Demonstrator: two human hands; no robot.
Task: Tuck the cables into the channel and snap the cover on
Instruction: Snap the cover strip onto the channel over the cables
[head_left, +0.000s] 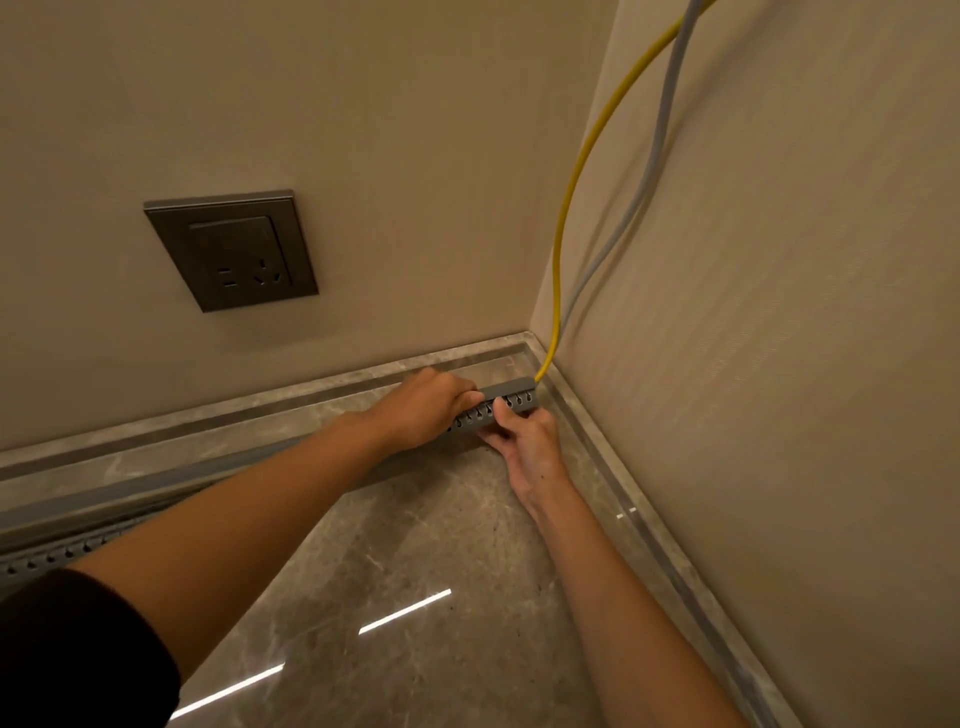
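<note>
A grey slotted cable channel (511, 402) lies on the floor along the back wall's skirting and ends in the corner. A grey cover (506, 387) sits on top of its right end. A yellow cable (582, 171) and a grey cable (649, 171) hang down the corner; the yellow one enters the channel's end, and the grey one's lower end is hidden. My left hand (426, 408) lies over the top of the cover, fingers curled round it. My right hand (524, 436) grips the channel's slotted side from the front, thumb up against the slots.
A dark wall socket (234, 249) is set in the back wall at the left. The channel runs on to the left (52, 556) under my left arm. Stone skirting (649, 493) lines the right wall. Glossy marble floor (415, 571) spreads out in front.
</note>
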